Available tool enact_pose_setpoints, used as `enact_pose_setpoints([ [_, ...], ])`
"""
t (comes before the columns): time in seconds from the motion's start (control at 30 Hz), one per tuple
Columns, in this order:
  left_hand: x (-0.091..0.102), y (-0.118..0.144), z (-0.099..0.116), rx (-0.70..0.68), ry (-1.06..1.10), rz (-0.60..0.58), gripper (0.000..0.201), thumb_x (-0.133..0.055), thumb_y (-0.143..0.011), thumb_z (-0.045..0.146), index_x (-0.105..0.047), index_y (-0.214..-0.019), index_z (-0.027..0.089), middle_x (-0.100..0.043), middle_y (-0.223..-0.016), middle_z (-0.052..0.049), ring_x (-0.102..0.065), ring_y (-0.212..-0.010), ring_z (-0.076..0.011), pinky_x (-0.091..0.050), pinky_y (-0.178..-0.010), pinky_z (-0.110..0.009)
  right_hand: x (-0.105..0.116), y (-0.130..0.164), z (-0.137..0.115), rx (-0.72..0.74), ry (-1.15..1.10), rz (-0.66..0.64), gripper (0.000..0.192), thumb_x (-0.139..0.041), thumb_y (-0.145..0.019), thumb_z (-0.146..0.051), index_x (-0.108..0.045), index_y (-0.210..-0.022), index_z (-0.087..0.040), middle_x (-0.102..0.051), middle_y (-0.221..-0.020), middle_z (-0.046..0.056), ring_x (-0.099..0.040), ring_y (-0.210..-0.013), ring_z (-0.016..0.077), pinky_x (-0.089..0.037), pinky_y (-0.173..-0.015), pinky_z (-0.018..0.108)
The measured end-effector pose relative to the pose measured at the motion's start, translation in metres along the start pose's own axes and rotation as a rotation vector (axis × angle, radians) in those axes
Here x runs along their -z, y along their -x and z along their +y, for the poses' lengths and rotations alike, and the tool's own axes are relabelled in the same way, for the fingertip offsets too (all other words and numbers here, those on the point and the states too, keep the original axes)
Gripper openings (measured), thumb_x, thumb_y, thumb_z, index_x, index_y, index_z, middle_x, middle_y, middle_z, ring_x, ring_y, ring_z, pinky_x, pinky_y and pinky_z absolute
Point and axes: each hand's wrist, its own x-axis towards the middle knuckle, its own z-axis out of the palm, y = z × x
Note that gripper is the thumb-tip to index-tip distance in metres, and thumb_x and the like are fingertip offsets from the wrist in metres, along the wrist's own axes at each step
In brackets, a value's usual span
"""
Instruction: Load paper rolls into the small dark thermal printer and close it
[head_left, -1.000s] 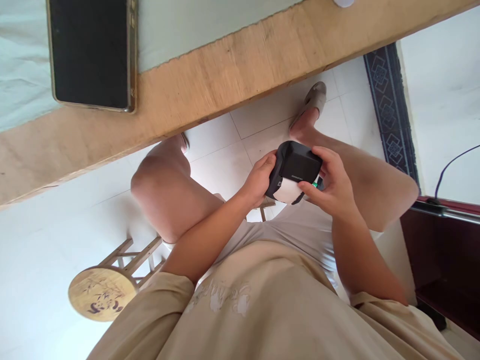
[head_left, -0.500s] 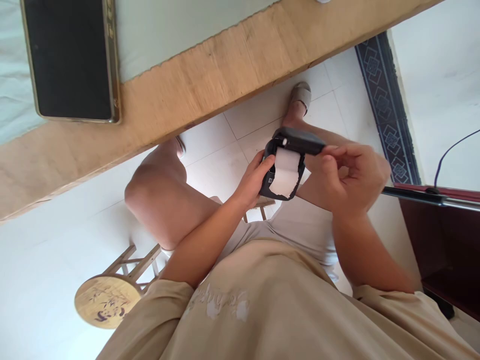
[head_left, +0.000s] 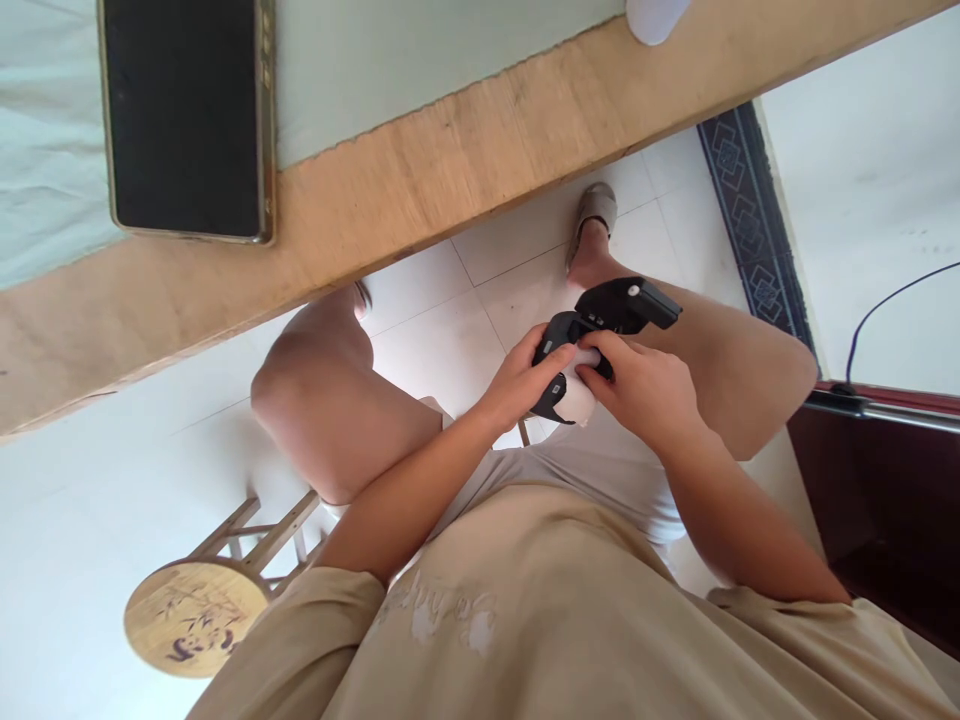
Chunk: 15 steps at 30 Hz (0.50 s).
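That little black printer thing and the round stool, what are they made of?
The small black printer looks like hard plastic with a matte finish: smooth moulded edges, no shine. Its lid stands open over a white roll, probably paper. The left hand and right hand hold it. The round stool looks like wood or bamboo: pale yellow-brown, slatted legs, a panda drawing on the seat.

shirt [head_left: 525,610] print: pale script letters are showing, upside down, not readable
stool [head_left: 196,618] seat: dark brush marks and a panda drawing are showing, characters not readable
printer [head_left: 600,330]: a small label is showing on its side, too small to read
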Motion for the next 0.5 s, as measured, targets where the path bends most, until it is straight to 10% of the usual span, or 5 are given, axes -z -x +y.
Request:
enact_pose_setpoints([
  [0.17,-0.005,0.002,0.004,0.095,-0.057,-0.023,0.046,-0.077,-0.098,0.05,-0.071,-0.133,0.022,-0.077,-0.13,-0.009,-0.07,-0.12,-0.0275,-0.053,-0.099,-0.037,0.009,0.001,0.01,-0.143,-0.15,-0.104,0.032,-0.071,-0.083,-0.035,-0.08,-0.113,-0.027,-0.069,-0.067,0.0,-0.061,-0.061,0.0196,-0.034,-0.06,0.027],
  [0.37,-0.005,-0.004,0.003,0.132,-0.028,0.048,0.046,-0.078,-0.098,0.05,-0.069,-0.135,0.024,-0.078,-0.129,-0.008,-0.073,-0.117,-0.0269,-0.056,-0.097,-0.037,0.012,0.013,0.044,-0.25,-0.983,0.089,0.039,-0.083,-0.081,-0.046,-0.074,-0.115,-0.029,-0.079,-0.091,0.001,-0.059,-0.059,0.0129,-0.046,-0.054,0.027],
  [0.5,-0.002,-0.006,0.001,0.158,0.05,0.076,0.051,-0.084,-0.092,0.052,-0.071,-0.132,0.023,-0.078,-0.117,-0.007,-0.073,-0.1,-0.0239,-0.058,-0.083,-0.034,0.012,0.013,0.051,-0.254,-1.074,0.213,0.034,-0.081,-0.087,-0.055,-0.074,-0.107,-0.029,-0.075,-0.09,0.002,-0.067,-0.07,0.0166,-0.053,-0.059,0.029],
])
